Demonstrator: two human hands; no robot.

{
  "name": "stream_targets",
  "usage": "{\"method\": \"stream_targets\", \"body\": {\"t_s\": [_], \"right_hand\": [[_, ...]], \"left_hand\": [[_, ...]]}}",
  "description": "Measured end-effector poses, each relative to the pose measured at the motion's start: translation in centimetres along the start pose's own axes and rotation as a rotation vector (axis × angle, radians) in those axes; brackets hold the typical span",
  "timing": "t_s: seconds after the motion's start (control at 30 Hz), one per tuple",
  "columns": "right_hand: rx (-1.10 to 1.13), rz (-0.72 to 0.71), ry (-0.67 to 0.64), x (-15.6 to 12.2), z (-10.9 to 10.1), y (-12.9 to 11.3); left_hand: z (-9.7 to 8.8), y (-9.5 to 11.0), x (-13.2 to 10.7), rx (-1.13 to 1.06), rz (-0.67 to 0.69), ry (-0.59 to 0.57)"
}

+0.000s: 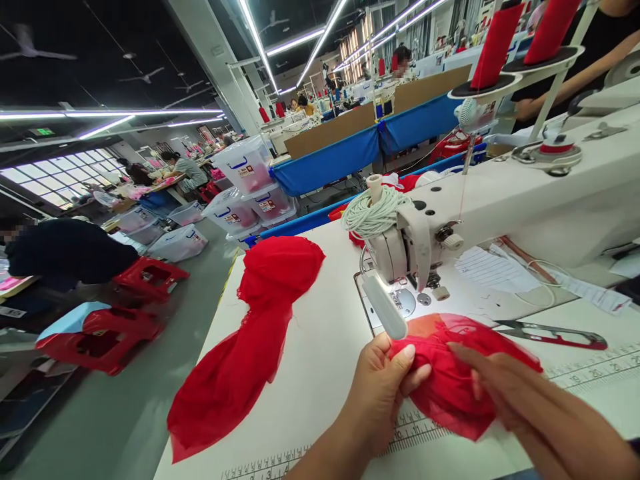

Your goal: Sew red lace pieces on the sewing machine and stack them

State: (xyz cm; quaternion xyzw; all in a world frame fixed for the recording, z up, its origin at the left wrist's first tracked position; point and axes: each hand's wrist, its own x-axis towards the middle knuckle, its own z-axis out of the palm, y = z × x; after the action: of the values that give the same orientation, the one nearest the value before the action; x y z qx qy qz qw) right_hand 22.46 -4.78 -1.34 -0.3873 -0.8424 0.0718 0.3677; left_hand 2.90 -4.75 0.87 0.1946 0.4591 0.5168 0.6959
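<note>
My left hand (385, 390) pinches the near edge of a small piece of sheer red fabric (450, 373) between thumb and fingers. The piece lies on the white table just in front of the white sewing machine (500, 200). My right hand (510, 393) rests on top of the same piece, fingers stretched out flat and pointing left. The needle area (425, 293) of the machine sits just beyond the fabric.
A longer pile of red fabric (250, 347) lies on the table's left part (325, 360). Thread snips (550, 332) lie to the right of the needle. Red thread cones (495, 43) stand on the machine. Red stools (100, 337), plastic bins (240, 213) and other workers fill the aisle left.
</note>
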Motion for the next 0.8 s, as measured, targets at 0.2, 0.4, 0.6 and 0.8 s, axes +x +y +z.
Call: {"method": "stream_targets", "body": {"t_s": [0.2,0.4,0.6,0.8], "right_hand": [[-0.018,0.023,-0.157,0.5,2.8,-1.3],[-0.137,0.029,-0.148,0.1,3.1,-1.1],[-0.092,0.064,-0.193,0.3,3.0,-1.1],[-0.034,0.101,-0.176,0.3,2.9,-1.2]], "left_hand": [[0.1,0.0,0.0,0.029,0.014,-0.018],[0.3,0.1,-0.1,0.028,0.04,-0.012],[0.4,0.1,-0.2,0.045,0.053,-0.002],[0.2,-0.1,-0.1,0.068,0.057,-0.011]]}}
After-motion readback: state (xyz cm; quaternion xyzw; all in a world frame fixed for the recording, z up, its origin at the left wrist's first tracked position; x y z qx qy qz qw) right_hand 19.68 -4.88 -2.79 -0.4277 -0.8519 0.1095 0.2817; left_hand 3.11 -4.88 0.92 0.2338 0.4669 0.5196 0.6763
